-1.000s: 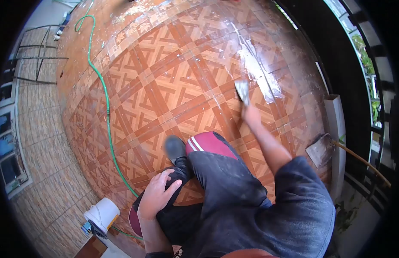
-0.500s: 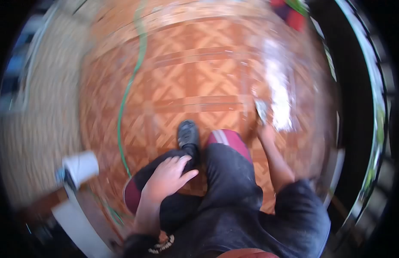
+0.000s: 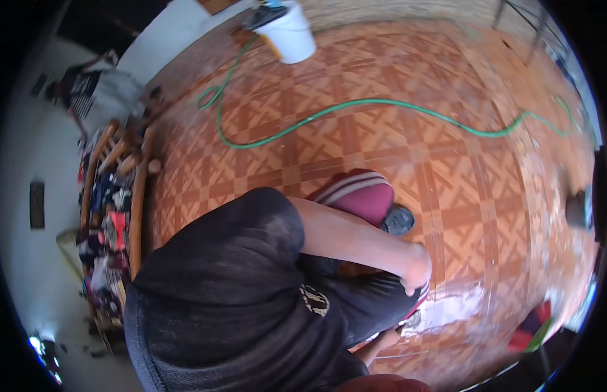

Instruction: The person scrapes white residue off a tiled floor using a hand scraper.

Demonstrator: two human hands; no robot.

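The patterned orange-brown tile floor fills most of the view. The person crouches over its near part, and their dark shirt takes up the lower left. Along the floor's left edge stands a wooden rack crowded with mixed, blurred clutter. A green hose runs from a loop near the far left corner across the far half of the floor towards its right edge. A white bucket stands at the far edge, just beside the hose's looped end.

In front of the shirt, a maroon cloth with white stripes covers one leg, and a dark shoe sits just to its right on the tiles. A wet, pale patch shines on the floor near the right of the bent legs.

The left arm stretches bare from the sleeve, and the left hand rests on a knee in dark trousers. Its fingers bend over the far side of the knee and out of sight, so I cannot tell whether the grip is closed. The right hand shows only in part beneath the legs, close to the wet patch. I cannot tell its grip either, or whether it holds anything.
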